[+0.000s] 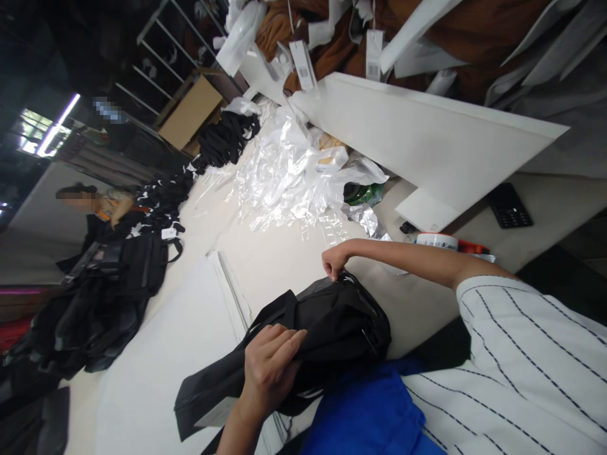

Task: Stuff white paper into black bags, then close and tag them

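Note:
A black fabric bag [341, 322] lies on the white table [265, 259] close in front of me. My left hand [270, 366] comes in from the bottom edge, its fingers curled over and gripping the bag's near side. My right hand [334, 259], on a bare arm from a striped sleeve, pinches the bag's top edge in a closed fist. A black strap [279, 309] runs across the bag between the two hands. A flat black flap [208, 392] of the bag spreads toward the lower left.
Crumpled clear plastic bags [289, 183] are heaped mid-table. White boards [427, 139] lean at the right, beside a black keypad [509, 205] and a tape roll [436, 240]. Black bags [109, 284] are piled on the left, where another person [95, 208] sits. Blue cloth [370, 411] lies at my lap.

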Available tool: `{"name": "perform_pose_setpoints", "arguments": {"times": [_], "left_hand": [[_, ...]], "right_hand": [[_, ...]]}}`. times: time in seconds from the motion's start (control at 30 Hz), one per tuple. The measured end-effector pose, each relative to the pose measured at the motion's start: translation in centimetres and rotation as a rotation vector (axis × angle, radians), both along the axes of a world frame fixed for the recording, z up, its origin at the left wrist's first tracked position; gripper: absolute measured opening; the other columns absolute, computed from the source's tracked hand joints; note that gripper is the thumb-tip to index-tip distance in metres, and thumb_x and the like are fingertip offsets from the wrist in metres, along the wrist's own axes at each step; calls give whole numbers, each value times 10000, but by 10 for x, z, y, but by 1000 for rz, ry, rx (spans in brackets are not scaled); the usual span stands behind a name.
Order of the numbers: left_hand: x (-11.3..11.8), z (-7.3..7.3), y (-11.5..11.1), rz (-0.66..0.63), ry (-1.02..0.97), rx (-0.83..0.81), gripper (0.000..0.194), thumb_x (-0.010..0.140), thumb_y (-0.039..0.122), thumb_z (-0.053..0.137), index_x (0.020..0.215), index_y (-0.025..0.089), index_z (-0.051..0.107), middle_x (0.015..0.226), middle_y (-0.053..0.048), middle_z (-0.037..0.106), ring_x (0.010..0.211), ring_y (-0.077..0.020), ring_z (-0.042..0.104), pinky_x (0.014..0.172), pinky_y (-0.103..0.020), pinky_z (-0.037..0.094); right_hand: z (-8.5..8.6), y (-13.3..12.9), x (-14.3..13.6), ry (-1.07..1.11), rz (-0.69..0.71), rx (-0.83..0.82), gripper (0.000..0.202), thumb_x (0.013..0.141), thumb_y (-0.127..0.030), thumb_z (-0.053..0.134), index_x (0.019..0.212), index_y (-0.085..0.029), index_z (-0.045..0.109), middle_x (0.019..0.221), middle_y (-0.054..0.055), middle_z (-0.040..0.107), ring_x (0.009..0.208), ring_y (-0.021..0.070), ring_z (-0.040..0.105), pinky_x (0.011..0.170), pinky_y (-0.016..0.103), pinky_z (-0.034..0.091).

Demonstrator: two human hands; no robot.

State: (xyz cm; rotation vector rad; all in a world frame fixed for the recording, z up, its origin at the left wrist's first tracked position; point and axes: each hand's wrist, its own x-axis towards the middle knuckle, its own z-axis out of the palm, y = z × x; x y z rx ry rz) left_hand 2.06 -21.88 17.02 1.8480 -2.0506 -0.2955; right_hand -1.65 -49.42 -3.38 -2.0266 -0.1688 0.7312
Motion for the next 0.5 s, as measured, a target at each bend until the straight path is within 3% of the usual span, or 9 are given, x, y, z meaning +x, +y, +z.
{"name": "perform_pose_setpoints", "arguments": {"times": [0.07,0.2,0.33,0.5], "left_hand": [[1,0,-1,-2,8,-4,261,873,92,557,1119,161,613,868,-80,703,733,-174,601,645,-306,457],[1,1,-3,-7,9,-5,284,864,71,562,1129,159,613,864,-81,700,732,-177,593,638,-305,455],[0,1,-5,-8,-4,9,295,872,87,563,1153,161,613,837,-78,689,733,-180,591,644,-311,460],[3,0,-5,5,-12,15,306,865,77,575,1156,161,611,844,-70,688,744,-176,593,657,-312,468]], "right_hand": [[12,3,3,-146,70,-123,118,618,-188,787,701,-144,716,530,-30,580,568,149,546,597,268,414],[33,20,0,-375,94,-231,229,571,51,675,538,-167,614,547,-15,571,689,180,550,696,301,405],[40,24,-19,-560,121,-270,283,748,50,550,577,-174,571,771,37,655,848,186,556,773,303,407],[33,-4,-49,-738,195,-283,239,845,-5,521,724,-196,599,845,30,639,853,174,553,766,271,412]]}}
